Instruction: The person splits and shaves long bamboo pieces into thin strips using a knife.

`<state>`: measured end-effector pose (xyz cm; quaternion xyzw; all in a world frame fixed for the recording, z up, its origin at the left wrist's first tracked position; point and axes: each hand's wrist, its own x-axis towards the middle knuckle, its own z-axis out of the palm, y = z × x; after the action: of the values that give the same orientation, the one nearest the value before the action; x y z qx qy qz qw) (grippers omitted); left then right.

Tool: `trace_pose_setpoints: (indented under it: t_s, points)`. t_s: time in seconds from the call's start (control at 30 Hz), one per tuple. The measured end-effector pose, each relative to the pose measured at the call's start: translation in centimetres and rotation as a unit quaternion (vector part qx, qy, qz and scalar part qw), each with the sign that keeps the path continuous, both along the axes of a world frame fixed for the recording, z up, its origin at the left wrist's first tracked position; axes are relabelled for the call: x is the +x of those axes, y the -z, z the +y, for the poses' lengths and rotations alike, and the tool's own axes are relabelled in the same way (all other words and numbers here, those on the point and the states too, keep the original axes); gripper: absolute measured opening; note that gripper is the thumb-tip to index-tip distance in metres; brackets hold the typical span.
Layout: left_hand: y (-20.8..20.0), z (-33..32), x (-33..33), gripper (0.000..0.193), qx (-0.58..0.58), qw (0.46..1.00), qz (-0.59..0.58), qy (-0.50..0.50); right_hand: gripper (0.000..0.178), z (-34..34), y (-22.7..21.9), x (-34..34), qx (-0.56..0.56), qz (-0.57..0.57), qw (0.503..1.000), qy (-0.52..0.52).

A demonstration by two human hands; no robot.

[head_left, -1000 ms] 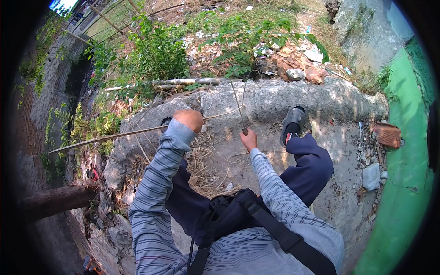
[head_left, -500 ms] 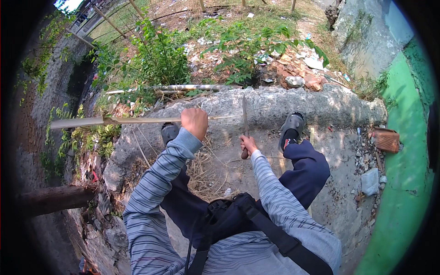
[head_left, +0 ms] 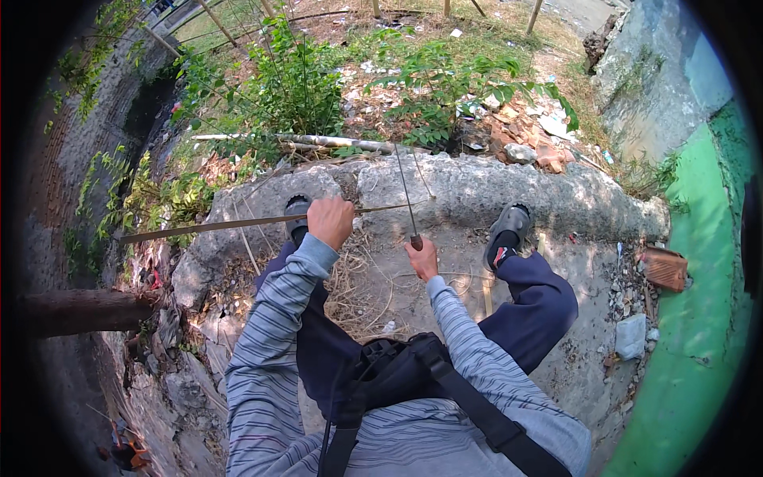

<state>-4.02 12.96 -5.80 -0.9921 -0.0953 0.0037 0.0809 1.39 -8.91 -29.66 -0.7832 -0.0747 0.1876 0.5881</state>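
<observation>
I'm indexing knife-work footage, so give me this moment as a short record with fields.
Left hand: closed around a long thin strip
Right hand: gripping a knife, blade pointing away from the body
Crossing: blade overlaps the strip right of the left hand; contact unclear
Footwear: grey shoes, set apart
Ground: pale strands between the legs
Beyond: rough ledge
Right side: green wall
</observation>
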Motion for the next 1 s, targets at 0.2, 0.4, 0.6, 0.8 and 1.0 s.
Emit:
trace_pose_setpoints:
  t_s: [0.2,0.4,0.6,0.8,1.0]
  points:
    - [3.2,-0.7,-3.8,0.021,-0.025,0.999,-0.025,-0.023,0.027,0.6,-7.7,-1.8,0.001,-0.085,0.99,-0.113]
    - [4.9,-2.8,-5.5,0.017,-0.037,0.999,-0.011,-0.036,0.029,0.8,-9.8,-4.7,-0.062,-0.098,0.975,-0.188]
    - [5.5,-3.0,-5.4,0.018,-0.058,0.995,0.032,-0.079,0.028,1.1,-10.0,-5.3,-0.089,-0.069,0.977,-0.181]
    - [5.6,-4.0,-6.1,0.017,-0.058,0.996,0.036,-0.064,0.024,0.5,-7.5,-5.5,-0.095,-0.069,0.977,-0.177]
    - [5.9,-4.2,-6.2,0.016,-0.047,0.998,0.022,-0.046,0.025,0.0,-5.7,-5.1,-0.073,0.008,0.984,-0.164]
